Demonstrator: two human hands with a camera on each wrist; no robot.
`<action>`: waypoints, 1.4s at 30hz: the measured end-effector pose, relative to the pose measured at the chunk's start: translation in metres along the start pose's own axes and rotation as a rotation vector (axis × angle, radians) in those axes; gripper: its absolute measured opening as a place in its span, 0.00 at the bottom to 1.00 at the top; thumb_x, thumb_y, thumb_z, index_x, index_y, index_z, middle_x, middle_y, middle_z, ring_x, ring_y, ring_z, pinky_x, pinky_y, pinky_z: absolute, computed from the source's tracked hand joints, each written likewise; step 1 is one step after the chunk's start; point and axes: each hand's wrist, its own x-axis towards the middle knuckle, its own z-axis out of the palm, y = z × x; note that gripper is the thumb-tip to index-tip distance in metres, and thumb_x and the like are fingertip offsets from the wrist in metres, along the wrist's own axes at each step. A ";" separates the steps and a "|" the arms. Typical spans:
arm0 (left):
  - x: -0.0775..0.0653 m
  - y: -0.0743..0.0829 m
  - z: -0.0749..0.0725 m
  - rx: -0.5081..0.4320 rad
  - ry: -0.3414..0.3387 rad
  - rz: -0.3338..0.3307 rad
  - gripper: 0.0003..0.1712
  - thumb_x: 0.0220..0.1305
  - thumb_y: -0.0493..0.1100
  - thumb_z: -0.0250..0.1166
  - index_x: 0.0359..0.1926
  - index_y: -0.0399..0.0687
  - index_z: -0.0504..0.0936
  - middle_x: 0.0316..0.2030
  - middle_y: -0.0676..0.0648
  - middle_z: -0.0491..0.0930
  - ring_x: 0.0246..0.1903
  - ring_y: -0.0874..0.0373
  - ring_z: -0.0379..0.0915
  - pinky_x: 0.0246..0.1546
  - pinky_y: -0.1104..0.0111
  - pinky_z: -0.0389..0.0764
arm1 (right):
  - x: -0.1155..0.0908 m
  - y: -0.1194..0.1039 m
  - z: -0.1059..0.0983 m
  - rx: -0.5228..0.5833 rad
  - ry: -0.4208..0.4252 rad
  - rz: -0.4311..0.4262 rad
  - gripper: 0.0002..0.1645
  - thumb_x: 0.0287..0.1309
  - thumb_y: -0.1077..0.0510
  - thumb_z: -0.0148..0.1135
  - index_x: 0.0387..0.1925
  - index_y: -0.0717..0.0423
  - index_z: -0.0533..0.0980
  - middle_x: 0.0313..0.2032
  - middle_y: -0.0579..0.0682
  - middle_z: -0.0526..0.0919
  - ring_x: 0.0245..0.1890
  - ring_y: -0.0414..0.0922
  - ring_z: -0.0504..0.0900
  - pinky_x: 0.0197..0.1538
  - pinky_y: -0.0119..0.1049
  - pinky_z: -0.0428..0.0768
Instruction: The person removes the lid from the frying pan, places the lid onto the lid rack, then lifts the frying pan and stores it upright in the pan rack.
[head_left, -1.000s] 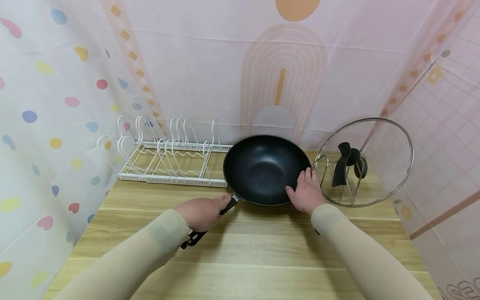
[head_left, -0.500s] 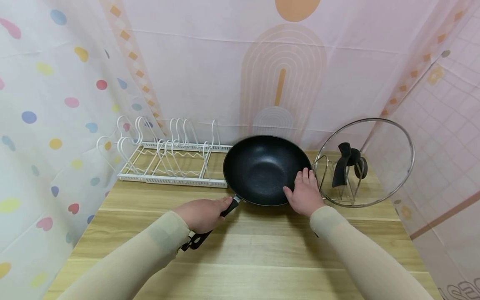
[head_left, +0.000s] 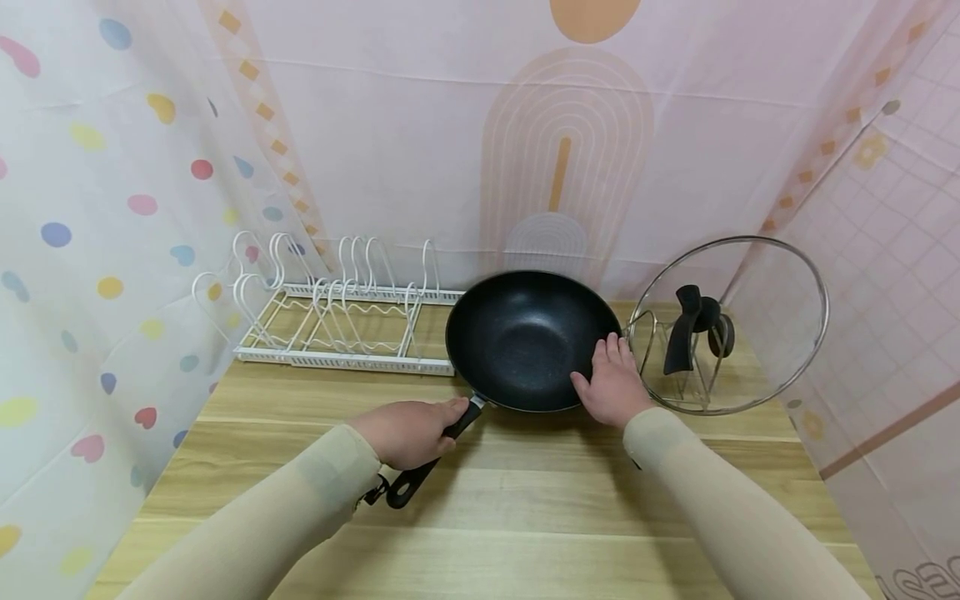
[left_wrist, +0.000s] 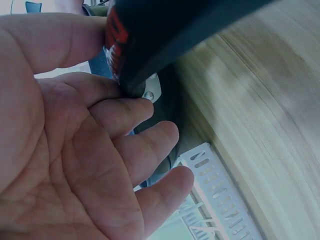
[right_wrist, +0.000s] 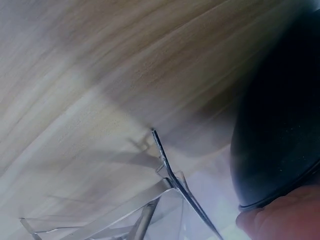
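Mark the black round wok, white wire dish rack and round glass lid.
Black round wok point(head_left: 532, 346), head view: inner base.
White wire dish rack point(head_left: 367, 362), head view: front rail.
Round glass lid point(head_left: 681, 329), head view: black handle.

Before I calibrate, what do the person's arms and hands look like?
Left sleeve and right sleeve: long, plain cream, each with a faint greyish-green patch near the wrist. Left hand and right hand: no gloves. A small black fitting shows below the left sleeve's end; details unclear.

The left sleeve point(head_left: 255, 525) and right sleeve point(head_left: 738, 517) are long, plain cream, greyer near the cuffs point(head_left: 347, 457); a small dark piece point(head_left: 375, 492), perhaps a strap, shows by the left wrist.
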 end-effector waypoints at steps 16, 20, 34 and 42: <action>0.001 0.002 0.000 0.033 0.011 0.022 0.39 0.79 0.50 0.59 0.82 0.44 0.58 0.80 0.44 0.62 0.75 0.49 0.66 0.75 0.55 0.70 | -0.001 -0.005 0.000 0.016 -0.021 0.067 0.52 0.79 0.41 0.47 0.78 0.81 0.44 0.80 0.79 0.38 0.82 0.71 0.36 0.84 0.61 0.40; 0.001 0.004 0.001 0.032 0.017 0.032 0.39 0.79 0.51 0.59 0.82 0.44 0.58 0.80 0.45 0.62 0.75 0.49 0.67 0.74 0.56 0.70 | -0.001 -0.005 -0.001 0.013 -0.017 0.069 0.51 0.79 0.43 0.47 0.78 0.81 0.44 0.80 0.79 0.38 0.83 0.71 0.37 0.84 0.61 0.41; 0.001 0.008 0.004 0.020 0.025 0.035 0.39 0.79 0.52 0.59 0.82 0.46 0.59 0.80 0.44 0.63 0.75 0.50 0.67 0.74 0.56 0.71 | -0.002 -0.008 -0.003 -0.016 -0.017 0.079 0.51 0.79 0.43 0.48 0.77 0.83 0.44 0.79 0.80 0.38 0.82 0.72 0.37 0.84 0.61 0.41; 0.001 0.010 0.005 0.003 0.014 0.015 0.39 0.79 0.53 0.59 0.83 0.48 0.58 0.80 0.46 0.62 0.75 0.50 0.67 0.74 0.56 0.71 | -0.007 -0.016 -0.003 0.014 -0.017 0.104 0.52 0.79 0.43 0.49 0.77 0.83 0.44 0.79 0.80 0.39 0.82 0.72 0.38 0.83 0.63 0.44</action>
